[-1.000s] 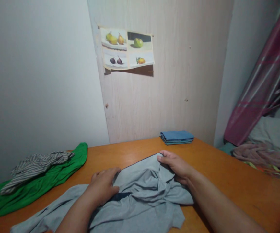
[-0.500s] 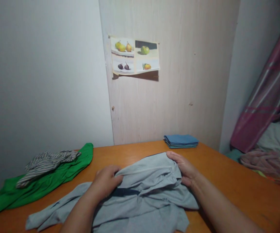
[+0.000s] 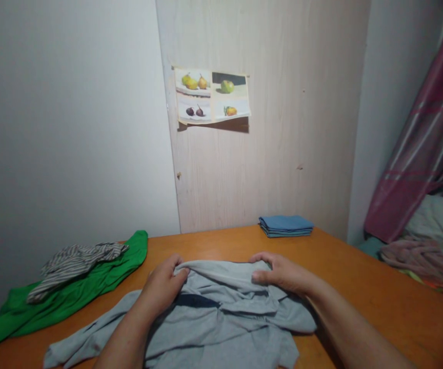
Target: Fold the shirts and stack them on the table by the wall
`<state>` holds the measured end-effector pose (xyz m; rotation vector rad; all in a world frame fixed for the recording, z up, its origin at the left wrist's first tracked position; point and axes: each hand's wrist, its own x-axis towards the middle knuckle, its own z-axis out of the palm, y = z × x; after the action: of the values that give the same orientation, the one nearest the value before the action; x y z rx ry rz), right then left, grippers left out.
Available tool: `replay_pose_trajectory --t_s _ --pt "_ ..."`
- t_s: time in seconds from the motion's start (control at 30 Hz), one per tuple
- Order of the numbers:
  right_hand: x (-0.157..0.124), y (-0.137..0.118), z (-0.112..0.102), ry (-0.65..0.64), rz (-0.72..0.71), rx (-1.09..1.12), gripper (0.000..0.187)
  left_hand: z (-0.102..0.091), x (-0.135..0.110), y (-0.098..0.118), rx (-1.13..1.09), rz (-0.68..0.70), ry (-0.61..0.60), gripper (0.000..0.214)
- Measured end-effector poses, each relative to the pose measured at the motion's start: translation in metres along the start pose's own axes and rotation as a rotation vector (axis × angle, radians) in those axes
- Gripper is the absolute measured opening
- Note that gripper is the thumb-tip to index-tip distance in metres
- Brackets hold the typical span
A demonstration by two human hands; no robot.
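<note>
A light grey long-sleeved garment (image 3: 221, 333) lies rumpled on the table in front of me, with a dark navy patch showing near its middle. My left hand (image 3: 166, 282) pinches its upper edge between thumb and fingers. At the other end of that edge, my right hand (image 3: 279, 274) grips the cloth, thumb on the near side and fingers behind. Between the hands the edge is lifted a little and runs nearly level. One sleeve stretches out to the left under my left forearm.
On the orange-brown table (image 3: 360, 297), a striped cloth (image 3: 71, 264) lies on a green garment (image 3: 91, 297) at the left. A folded blue cloth stack (image 3: 286, 225) sits at the back. Fruit pictures (image 3: 213, 96) hang on the wall; a pink curtain (image 3: 406, 154) hangs at right.
My right hand has come down and slightly left, its thumb now over the front of the cloth. The raised edge of the grey garment has dropped and levelled. My left hand stays on its corner.
</note>
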<state>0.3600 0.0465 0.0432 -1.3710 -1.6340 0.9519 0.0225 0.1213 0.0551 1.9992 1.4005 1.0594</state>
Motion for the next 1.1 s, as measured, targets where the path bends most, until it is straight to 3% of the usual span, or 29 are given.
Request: replay_pose_trajectory --t_s 0.07,0.17,0.27,0.37,0.53,0.63,0.77,0.87,1.0,1.1 --pt "-0.001 0.004 -0.001 -0.062 0.012 -0.054 0.064 0.0 0.001 -0.003 0.029 0.048 -0.043 0.017" --pt "0.002 0.009 0.001 -0.059 0.045 0.059 0.053 0.001 -0.001 -0.003 -0.005 0.063 -0.159 0.019" --pt "0.008 0.012 0.004 0.051 0.087 0.27 0.044 0.0 -0.003 0.002 -0.069 0.036 -0.263 0.029" --pt "0.015 0.017 0.006 0.183 0.117 0.338 0.034 -0.002 -0.002 0.004 -0.09 0.04 -0.218 0.035" --pt "0.024 0.03 0.006 0.306 0.043 0.03 0.014 -0.003 0.006 -0.006 -0.089 0.03 -0.022 0.035" --pt "0.025 0.033 0.006 0.294 0.015 -0.179 0.008 -0.002 0.008 -0.012 -0.087 0.002 -0.003 0.034" --pt "0.017 0.021 0.011 0.331 -0.104 -0.522 0.014 -0.001 0.008 -0.013 -0.098 -0.017 0.017 0.03" --pt "0.008 0.008 0.017 0.246 -0.107 -0.599 0.021 0.0 0.008 -0.012 -0.086 -0.01 0.022 0.03" --pt "0.0 -0.001 0.019 0.038 0.041 -0.62 0.034 0.0 0.009 -0.011 -0.039 -0.001 0.036 0.03" --pt "-0.002 0.0 0.015 -0.032 0.088 -0.65 0.042 0.0 0.009 -0.01 -0.026 -0.015 0.087 0.031"
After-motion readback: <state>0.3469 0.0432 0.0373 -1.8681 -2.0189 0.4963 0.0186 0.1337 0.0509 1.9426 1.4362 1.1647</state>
